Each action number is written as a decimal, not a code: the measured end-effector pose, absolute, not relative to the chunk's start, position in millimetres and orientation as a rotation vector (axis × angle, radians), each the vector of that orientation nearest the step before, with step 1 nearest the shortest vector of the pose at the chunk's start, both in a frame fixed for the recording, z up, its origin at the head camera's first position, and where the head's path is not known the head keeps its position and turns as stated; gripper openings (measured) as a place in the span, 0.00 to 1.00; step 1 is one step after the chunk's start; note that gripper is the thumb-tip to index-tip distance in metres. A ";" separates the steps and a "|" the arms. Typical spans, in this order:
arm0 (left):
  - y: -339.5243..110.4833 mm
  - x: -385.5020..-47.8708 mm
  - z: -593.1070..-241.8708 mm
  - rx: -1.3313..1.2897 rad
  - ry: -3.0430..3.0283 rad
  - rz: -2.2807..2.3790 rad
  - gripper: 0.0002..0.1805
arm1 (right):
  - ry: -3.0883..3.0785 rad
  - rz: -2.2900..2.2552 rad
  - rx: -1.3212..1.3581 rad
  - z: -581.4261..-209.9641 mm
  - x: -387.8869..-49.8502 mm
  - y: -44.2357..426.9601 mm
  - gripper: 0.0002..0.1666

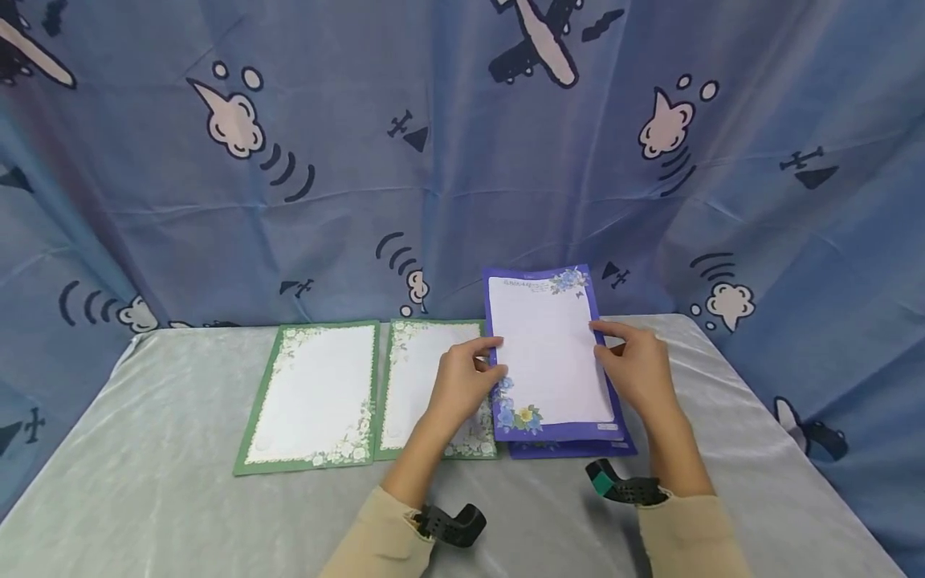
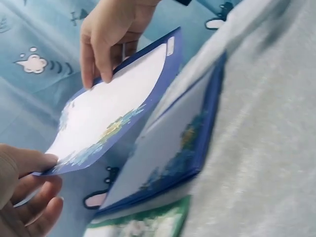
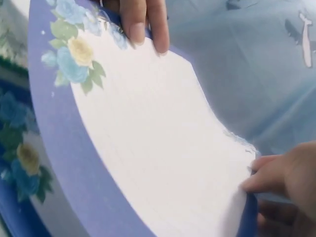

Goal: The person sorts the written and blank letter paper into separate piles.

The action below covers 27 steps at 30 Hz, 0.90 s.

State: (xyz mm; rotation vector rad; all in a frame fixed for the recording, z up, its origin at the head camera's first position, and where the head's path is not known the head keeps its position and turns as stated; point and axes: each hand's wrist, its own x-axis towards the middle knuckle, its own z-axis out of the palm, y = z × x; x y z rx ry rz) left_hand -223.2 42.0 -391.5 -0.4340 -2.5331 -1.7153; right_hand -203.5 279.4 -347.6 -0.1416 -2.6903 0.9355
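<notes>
A sheet of purple-bordered paper with blue and yellow flowers is held up between both hands. My left hand pinches its left edge, thumb on the printed face in the left wrist view. On the opposite edge, the right hand pinches the same sheet. Below it, apart from the lifted sheet, lies a stack of similar purple-bordered paper, mostly covered in the head view. The held sheet bows in the right wrist view.
Left of the purple stack lie two green-bordered floral papers, a far-left one and a nearer one partly behind the left arm. A pale cloth covers the table. Behind it hangs a blue curtain printed with airplanes.
</notes>
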 end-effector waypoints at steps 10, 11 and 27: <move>55.9 -219.8 -407.6 -0.443 -2.679 -1.553 0.22 | -2.690 0.893 -0.151 -378.2 -215.8 290.8 0.20; 57.3 -219.4 -409.2 -0.447 -2.685 -1.527 0.22 | -2.691 0.891 -0.159 -380.8 -216.3 291.9 0.20; 71.3 -216.5 -430.8 -0.482 -2.769 -1.246 0.20 | -2.602 0.877 -0.272 -426.2 -226.3 299.5 0.17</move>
